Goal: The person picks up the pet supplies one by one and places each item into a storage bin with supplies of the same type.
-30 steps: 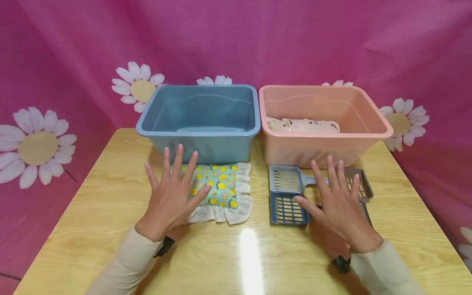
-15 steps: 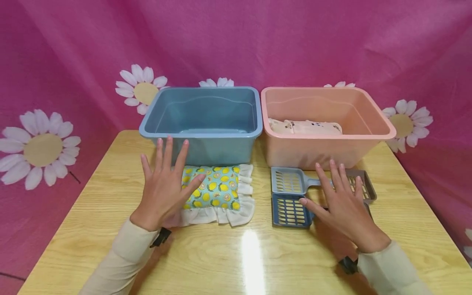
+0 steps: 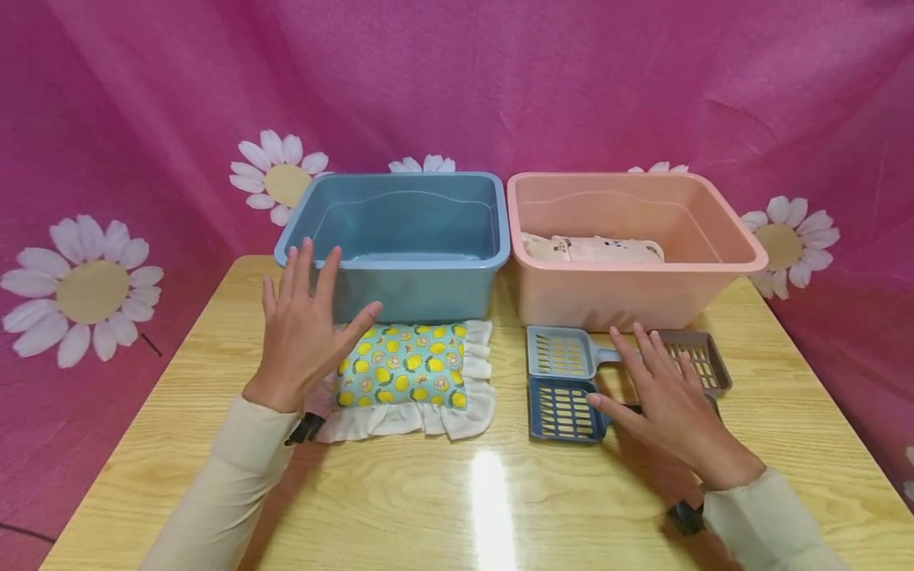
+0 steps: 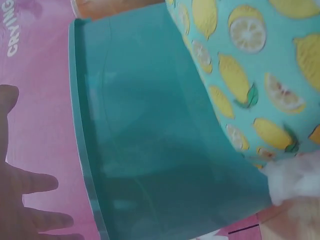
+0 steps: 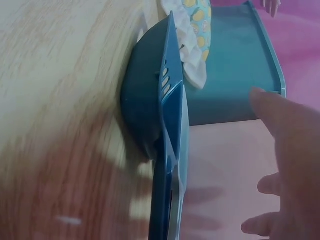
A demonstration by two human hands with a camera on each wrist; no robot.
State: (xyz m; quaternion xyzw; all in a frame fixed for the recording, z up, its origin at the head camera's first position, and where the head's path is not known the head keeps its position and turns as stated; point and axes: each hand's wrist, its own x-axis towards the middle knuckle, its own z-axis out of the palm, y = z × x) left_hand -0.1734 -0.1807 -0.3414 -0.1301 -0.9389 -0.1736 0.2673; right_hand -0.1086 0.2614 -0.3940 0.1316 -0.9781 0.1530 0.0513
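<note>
In the head view my left hand hovers with spread fingers over the left end of a small lemon-print pillow with a white ruffle, in front of the blue bin. Nothing is in that hand. My right hand, also holding nothing, is over the handles of several litter scoops: a light blue one, a dark blue one and a grey-brown one. It partly hides them. From the right wrist, the dark blue scoop appears edge-on, apart from the fingers.
A pink bin stands right of the blue one, with a pale patterned cloth item inside. Both bins are at the back of the wooden table. Behind them hangs a magenta cloth with daisies.
My left hand has moved left and farther forward, uncovering more of the pillow. The right hand has shifted slightly right and nearer. Pillow, scoops and bins stay in place.
</note>
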